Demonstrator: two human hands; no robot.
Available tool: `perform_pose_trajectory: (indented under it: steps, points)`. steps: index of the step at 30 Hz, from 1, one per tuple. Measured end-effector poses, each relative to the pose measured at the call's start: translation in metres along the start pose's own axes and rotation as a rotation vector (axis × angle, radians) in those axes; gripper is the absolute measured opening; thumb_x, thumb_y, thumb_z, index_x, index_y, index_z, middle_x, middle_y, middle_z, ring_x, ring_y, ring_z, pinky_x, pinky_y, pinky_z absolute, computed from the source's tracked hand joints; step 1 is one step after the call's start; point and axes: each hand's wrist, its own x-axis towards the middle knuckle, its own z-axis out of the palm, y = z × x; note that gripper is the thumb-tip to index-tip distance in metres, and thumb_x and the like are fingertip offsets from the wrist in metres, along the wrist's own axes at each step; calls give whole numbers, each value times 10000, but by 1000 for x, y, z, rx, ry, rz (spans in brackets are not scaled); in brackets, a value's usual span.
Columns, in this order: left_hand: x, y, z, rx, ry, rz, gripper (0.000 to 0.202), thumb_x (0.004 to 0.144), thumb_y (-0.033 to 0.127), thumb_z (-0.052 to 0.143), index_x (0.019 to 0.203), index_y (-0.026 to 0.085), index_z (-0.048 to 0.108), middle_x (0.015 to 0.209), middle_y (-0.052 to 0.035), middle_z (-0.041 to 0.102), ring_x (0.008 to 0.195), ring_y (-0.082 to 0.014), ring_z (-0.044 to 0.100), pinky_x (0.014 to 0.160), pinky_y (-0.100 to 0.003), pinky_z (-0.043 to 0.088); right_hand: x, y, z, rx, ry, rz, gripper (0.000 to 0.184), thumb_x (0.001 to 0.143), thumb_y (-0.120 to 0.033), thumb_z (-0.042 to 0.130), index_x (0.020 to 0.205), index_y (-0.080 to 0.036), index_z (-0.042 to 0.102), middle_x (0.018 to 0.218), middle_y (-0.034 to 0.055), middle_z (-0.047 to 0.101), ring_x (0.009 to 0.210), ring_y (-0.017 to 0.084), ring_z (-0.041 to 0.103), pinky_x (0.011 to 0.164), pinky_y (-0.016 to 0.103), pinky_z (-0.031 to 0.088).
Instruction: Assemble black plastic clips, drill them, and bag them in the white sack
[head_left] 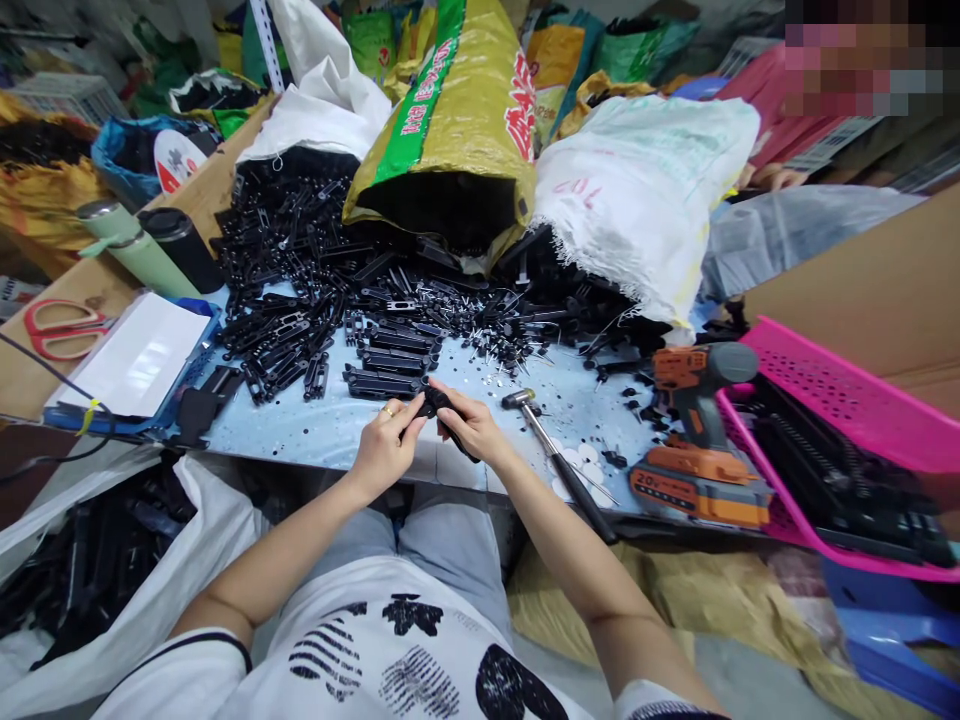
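A black plastic part [438, 402] is held between my two hands, just above the front edge of the blue table [315, 425]. My left hand [388, 445] pinches its left side; a ring shows on one finger. Round its right side my right hand [472, 425] is closed, and a dark length of the part sticks out below the fingers. Fingers hide much of its shape. Right behind my hands lies a row of black plastic pieces [394, 362]. A hammer [559, 460] with a black handle lies to the right of my right hand.
Heaped black parts [292, 250] and small metal pins [495, 325] spread below a yellow sack [450, 130] and a white sack [637, 190]. An orange cordless drill [697, 440] stands beside a pink basket [832, 400]. Red scissors [64, 328] lie left. Another person's hand [780, 178] shows at the back right.
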Motion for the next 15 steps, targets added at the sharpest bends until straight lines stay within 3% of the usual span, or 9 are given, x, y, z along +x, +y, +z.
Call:
perform_pose_trajectory:
  steps: [2, 4, 7, 11, 13, 15]
  points:
    - [2, 0, 0, 30, 47, 22, 352, 934, 292, 425, 1241, 183, 557, 876, -58, 580, 786, -139, 568, 744, -257, 479, -2, -1, 0, -107, -18, -63, 481, 880, -404, 525, 1338, -268, 473, 935, 30, 571, 564, 60, 542, 553, 230, 526]
    - [8, -2, -3, 30, 80, 45, 344, 937, 289, 423, 1232, 181, 564, 856, -53, 575, 763, -130, 560, 730, -249, 477, -4, 0, 4, -136, 47, -79, 474, 904, -391, 489, 1362, -279, 437, 901, 18, 553, 551, 56, 539, 552, 226, 525]
    - [15, -8, -10, 5, 38, 119, 343, 936, 263, 423, 1235, 166, 559, 867, -58, 583, 773, -128, 561, 735, -248, 479, -6, -2, 5, -171, 116, -93, 472, 933, -378, 437, 1391, -272, 390, 870, 9, 537, 531, 53, 531, 549, 226, 520]
    - [11, -11, -12, -22, -28, 223, 337, 927, 228, 436, 1230, 153, 562, 880, -72, 603, 800, -138, 576, 740, -255, 488, -8, -11, 5, -353, -28, -173, 485, 915, -384, 482, 1373, -235, 425, 914, 44, 593, 680, 109, 578, 692, 281, 532]
    - [4, -7, -4, -38, 99, 201, 349, 929, 211, 423, 1253, 157, 542, 931, -92, 617, 841, -149, 581, 762, -270, 491, -10, -15, 14, -397, 41, -176, 496, 928, -390, 448, 1393, -224, 396, 963, 71, 609, 775, 145, 594, 753, 311, 527]
    - [-3, -2, 5, -53, 270, 160, 369, 937, 193, 394, 1285, 162, 511, 998, -112, 622, 882, -160, 579, 783, -290, 491, -12, -17, 26, -398, 208, -169, 507, 947, -385, 391, 1421, -209, 348, 1017, 99, 609, 842, 170, 597, 783, 328, 524]
